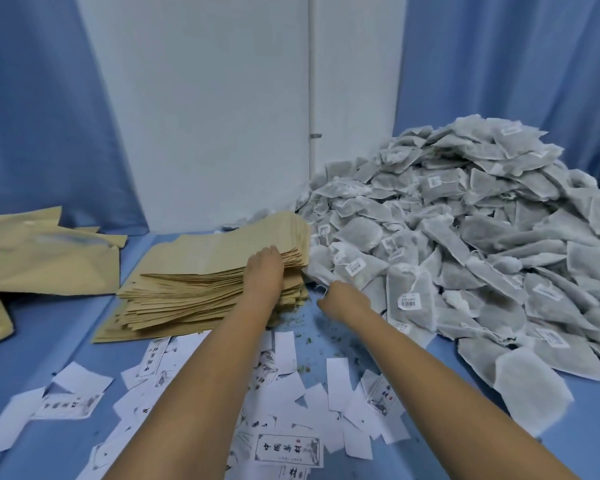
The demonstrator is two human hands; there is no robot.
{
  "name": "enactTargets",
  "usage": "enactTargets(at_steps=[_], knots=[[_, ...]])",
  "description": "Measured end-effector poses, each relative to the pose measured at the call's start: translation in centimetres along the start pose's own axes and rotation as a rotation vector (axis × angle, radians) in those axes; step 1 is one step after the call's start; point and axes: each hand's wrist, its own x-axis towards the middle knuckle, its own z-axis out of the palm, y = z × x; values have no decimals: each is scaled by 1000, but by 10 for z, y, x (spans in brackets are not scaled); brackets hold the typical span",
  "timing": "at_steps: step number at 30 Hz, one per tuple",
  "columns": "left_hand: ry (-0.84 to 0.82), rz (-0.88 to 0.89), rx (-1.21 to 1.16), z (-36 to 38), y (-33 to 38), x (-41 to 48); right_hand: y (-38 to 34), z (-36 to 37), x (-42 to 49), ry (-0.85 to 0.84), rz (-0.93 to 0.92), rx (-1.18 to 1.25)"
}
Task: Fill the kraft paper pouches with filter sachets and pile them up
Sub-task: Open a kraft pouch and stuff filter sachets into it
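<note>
A thick stack of flat kraft paper pouches (201,271) lies on the blue surface at centre. My left hand (264,271) rests on the stack's right side, fingers curled over the pouch edges. To the right rises a large heap of grey-white filter sachets (465,230) with strings and small barcode tags. My right hand (343,301) reaches to the heap's near left edge, its fingers closed on the corner of a filter sachet (321,271) beside the stack.
Several larger kraft pouches (45,251) lie piled at the far left. White printed label slips (284,445) are scattered over the blue surface (63,330) in front, with green crumbs near the stack. Blue curtains and a white wall panel (205,116) stand behind.
</note>
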Motion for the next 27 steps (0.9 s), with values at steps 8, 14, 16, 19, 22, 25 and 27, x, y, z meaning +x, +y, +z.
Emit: enactTargets(at_steps=[8, 14, 16, 19, 22, 25, 27], knots=[[321, 118, -173, 0, -36, -40, -28, 11, -12, -77, 21, 1288], [424, 821, -206, -11, -58, -117, -39, 14, -34, -240, -46, 1512], [208, 925, -211, -11, -64, -142, -38, 24, -44, -194, -41, 1380], [-86, 610, -497, -3, -63, -161, -36, 47, -60, -278, -2, 1315], [-151, 248, -749, 7, -41, -157, -36, 66, -71, -403, 46, 1383], [-224, 43, -875, 20, -20, -144, -29, 71, -70, -466, 53, 1400], [-214, -53, -937, 28, -14, -136, -23, 71, -64, -522, 84, 1614]])
